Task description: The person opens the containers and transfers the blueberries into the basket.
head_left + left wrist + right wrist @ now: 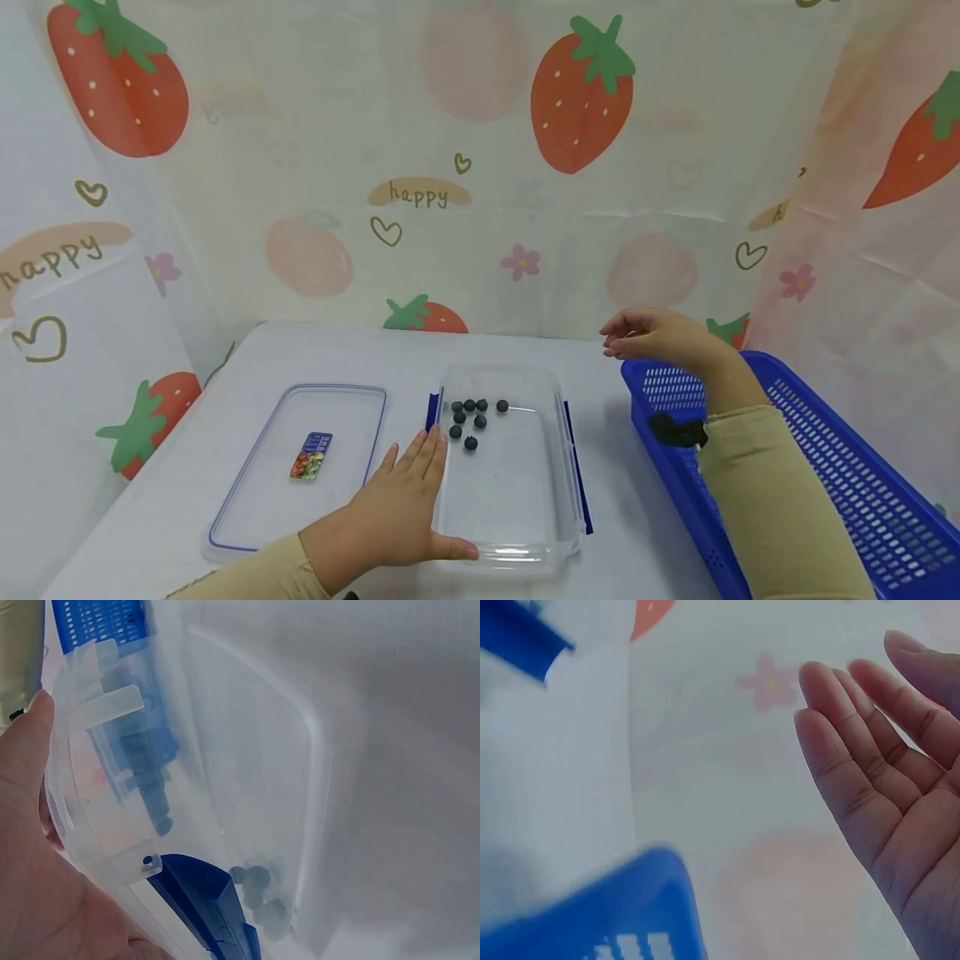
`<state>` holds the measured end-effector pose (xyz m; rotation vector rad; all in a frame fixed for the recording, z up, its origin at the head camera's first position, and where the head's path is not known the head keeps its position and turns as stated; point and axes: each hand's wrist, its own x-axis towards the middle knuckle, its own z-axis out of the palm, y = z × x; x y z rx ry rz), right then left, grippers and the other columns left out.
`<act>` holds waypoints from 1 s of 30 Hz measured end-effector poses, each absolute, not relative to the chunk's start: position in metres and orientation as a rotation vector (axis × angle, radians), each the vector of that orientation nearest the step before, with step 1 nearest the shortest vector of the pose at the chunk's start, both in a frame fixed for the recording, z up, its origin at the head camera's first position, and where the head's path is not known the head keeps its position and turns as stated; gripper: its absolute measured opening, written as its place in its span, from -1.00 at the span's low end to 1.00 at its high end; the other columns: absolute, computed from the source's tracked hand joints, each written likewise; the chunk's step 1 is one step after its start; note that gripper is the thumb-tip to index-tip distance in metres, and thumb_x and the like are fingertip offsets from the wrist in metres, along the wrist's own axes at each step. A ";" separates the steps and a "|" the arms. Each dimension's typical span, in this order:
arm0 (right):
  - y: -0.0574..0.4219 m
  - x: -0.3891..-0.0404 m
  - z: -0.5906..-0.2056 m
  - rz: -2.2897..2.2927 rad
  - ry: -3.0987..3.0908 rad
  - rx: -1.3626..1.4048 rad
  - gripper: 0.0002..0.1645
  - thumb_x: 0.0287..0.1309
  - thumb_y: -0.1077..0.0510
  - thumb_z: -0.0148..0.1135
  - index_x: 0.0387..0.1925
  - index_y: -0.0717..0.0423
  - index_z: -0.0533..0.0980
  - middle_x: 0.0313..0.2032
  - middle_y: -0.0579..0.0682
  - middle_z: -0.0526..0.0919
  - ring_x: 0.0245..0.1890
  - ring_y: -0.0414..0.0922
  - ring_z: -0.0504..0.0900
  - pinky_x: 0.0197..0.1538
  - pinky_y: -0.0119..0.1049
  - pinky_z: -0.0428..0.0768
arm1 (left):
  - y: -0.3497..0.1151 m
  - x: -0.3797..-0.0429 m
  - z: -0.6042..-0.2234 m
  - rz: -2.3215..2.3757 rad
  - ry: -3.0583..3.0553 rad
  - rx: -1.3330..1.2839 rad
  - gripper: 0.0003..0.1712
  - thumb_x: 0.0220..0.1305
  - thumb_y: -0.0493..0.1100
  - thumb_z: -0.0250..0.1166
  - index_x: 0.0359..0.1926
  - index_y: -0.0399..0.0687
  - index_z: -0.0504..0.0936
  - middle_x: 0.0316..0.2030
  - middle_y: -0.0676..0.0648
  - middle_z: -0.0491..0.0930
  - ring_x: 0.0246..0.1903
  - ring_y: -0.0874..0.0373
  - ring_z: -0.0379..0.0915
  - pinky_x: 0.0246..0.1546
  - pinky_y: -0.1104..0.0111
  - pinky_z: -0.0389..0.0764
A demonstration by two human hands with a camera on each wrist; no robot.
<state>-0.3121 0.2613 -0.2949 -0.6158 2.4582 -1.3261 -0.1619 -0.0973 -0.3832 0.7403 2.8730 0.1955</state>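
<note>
A clear plastic container (498, 500) with blue side latches stands in the middle of the table. Several blueberries (470, 443) lie in its far left part; through the wall they show blurred in the left wrist view. My left hand (393, 508) rests against the container's near left side, fingers straight along the edge and thumb over the front rim. The left wrist view shows a blue latch (202, 900) close to that palm. Raised over the far left corner of a blue basket (765, 367), my right hand (660, 337) has loosely bent fingers and holds nothing.
Left of the container lies a clear lid (255, 500) with a blue rim and a small printed label (311, 456). The perforated basket takes up the table's right side, under the right forearm. A strawberry-print curtain (480, 275) hangs behind the table.
</note>
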 end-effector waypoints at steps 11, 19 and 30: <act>0.202 -0.321 -0.299 -1.390 2.326 -0.738 -0.65 0.16 0.21 0.18 -0.05 0.31 0.44 -0.10 0.33 0.49 -0.12 -0.03 0.58 0.00 -0.20 0.52 | -0.098 -0.161 -0.383 0.201 2.870 0.737 0.47 -0.27 0.73 -0.16 0.39 -0.30 -0.18 0.39 -0.27 -0.26 0.37 -0.13 -0.36 0.26 -0.10 -0.13; 0.163 -0.322 -0.317 -1.473 2.225 -0.740 -0.68 0.12 0.29 0.20 -0.08 0.34 0.46 -0.16 0.26 0.51 -0.16 -0.02 0.58 -0.02 -0.19 0.53 | -0.097 -0.162 -0.385 0.183 2.870 0.738 0.49 -0.31 0.76 -0.22 0.39 -0.30 -0.17 0.39 -0.26 -0.26 0.37 -0.14 -0.33 0.26 -0.10 -0.11; 0.109 -0.317 -0.339 -1.451 2.169 -0.809 -0.72 0.13 0.25 0.20 -0.12 0.29 0.50 -0.23 0.16 0.57 -0.14 0.09 0.59 -0.05 -0.22 0.55 | -0.096 -0.162 -0.384 0.158 2.879 0.729 0.48 -0.31 0.75 -0.18 0.40 -0.27 -0.17 0.40 -0.24 -0.27 0.38 -0.12 -0.35 0.27 -0.09 -0.14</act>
